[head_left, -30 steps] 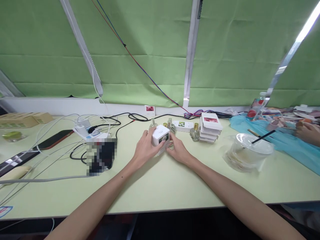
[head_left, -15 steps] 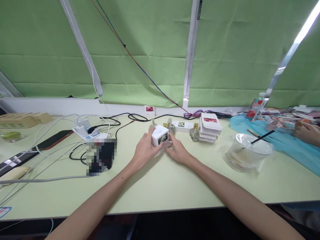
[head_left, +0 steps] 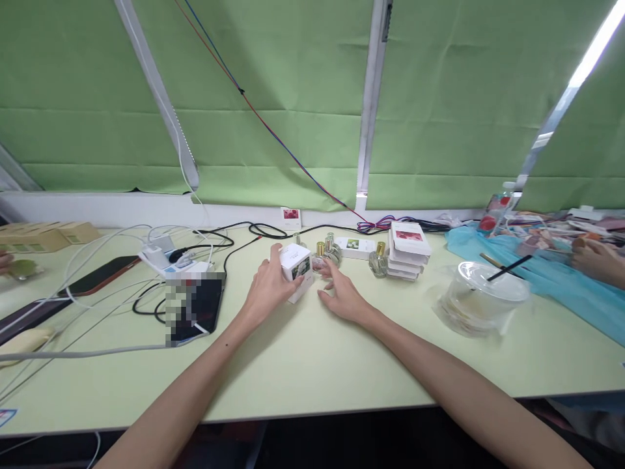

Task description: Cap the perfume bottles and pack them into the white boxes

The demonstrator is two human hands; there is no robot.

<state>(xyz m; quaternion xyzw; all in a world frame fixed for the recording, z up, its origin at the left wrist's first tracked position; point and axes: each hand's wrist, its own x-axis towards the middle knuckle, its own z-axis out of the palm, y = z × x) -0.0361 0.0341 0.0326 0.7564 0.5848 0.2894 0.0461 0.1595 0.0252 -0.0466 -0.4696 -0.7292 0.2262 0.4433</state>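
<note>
My left hand [head_left: 270,284] is wrapped round a small white box [head_left: 296,266] with a dark floral picture on its side. To the right of the box, my right hand [head_left: 342,293] has its fingers apart, with the fingertips close to a glass bottle [head_left: 319,262] with a gold cap. Whether they touch it is hard to tell. Another bottle [head_left: 333,247] stands just behind, and a third gold-capped bottle [head_left: 377,262] is beside a stack of white boxes [head_left: 407,253]. A white box with a green picture [head_left: 355,246] lies behind the bottles.
A lidded clear cup [head_left: 483,296] with a black straw stands at the right, before blue cloth [head_left: 547,273] and another person's hand [head_left: 600,260]. Cables, a power strip [head_left: 185,268] and a dark phone [head_left: 208,303] lie left. Another hand [head_left: 4,262] shows at the far left edge.
My left hand has moved left with the white box. My right hand has let go of the box and its fingers are near the bottle. Another person's hand has appeared at the far left.
</note>
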